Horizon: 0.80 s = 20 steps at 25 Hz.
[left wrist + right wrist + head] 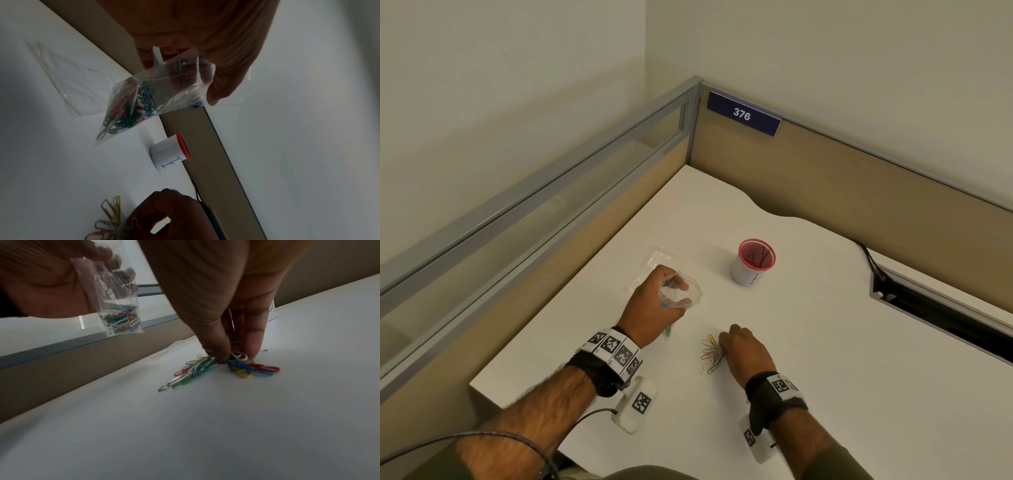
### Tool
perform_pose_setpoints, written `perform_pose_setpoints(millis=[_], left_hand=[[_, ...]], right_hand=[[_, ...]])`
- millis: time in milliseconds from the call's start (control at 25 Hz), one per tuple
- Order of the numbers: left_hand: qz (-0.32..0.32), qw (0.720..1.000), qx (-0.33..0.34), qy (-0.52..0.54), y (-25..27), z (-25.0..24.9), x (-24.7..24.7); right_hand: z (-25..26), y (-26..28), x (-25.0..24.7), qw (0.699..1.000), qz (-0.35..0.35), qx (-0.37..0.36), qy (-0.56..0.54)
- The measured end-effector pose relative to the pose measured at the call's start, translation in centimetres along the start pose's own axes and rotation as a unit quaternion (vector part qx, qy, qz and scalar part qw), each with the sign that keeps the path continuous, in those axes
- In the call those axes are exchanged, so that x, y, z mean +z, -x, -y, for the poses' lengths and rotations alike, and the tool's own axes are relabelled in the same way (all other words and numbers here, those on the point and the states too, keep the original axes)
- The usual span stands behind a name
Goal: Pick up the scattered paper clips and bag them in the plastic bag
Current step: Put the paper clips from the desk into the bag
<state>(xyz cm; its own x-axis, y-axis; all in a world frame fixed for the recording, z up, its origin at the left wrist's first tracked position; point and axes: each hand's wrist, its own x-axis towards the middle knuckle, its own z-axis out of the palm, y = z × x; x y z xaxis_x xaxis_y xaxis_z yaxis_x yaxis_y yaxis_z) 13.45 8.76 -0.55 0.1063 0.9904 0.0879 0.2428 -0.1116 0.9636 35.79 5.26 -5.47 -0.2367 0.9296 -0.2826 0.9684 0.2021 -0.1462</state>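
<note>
Left hand (654, 305) is raised off the white desk (825, 359), palm side turned right, fingers and thumb curled round the mouth of the plastic bag (148, 100) and holding it spread open. The bag hangs down from that grip, long axis roughly vertical, open end up, closed bottom toward the desk; a bunch of coloured clips sits in the bottom of it. Right hand (744, 349) is down on the desk near the front, back of hand up, fingers pointing left and down, thumb and fingertips (252, 344) pinched on the loose paper clips (711, 354). That pile lies flat on the desk just left of the right hand, clips fanned out with long axes mostly pointing away from the fingers to the left and front; some are caught between thumb and fingers, the rest are touching the desk. A second clear bag (654, 263) lies flat on the desk behind the left hand. A red mesh cup (755, 262) wrapped in white paper stands upright further back, well apart from the pile. Blue plate reading 376 (743, 113) is on the partition corner.
</note>
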Motion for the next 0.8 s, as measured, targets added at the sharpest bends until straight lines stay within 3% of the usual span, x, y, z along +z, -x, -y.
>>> perform_pose_setpoints(millis=[240, 440, 640, 800], left_hand=[[0.006, 1.0, -0.007, -0.01, -0.2, 0.3, 0.3], [0.021, 1.0, -0.01, -0.012, -0.5, 0.4, 1.0], [0.033, 0.999, -0.007, -0.009, -0.7, 0.2, 2.0], [0.047, 0.999, -0.001, -0.004, -0.6, -0.3, 2.6]], right_hand=[[-2.4, -0.6, -1.2, 0.989, -0.028, 0.086, -0.119], [-3.3, 0.9, -5.0, 0.944, -0.12, 0.124, -0.28], [1.3, 2.3, -13.0, 0.872, -0.235, 0.035, -0.427], [5.0, 1.8, -15.6, 0.87, -0.237, -0.028, -0.431]])
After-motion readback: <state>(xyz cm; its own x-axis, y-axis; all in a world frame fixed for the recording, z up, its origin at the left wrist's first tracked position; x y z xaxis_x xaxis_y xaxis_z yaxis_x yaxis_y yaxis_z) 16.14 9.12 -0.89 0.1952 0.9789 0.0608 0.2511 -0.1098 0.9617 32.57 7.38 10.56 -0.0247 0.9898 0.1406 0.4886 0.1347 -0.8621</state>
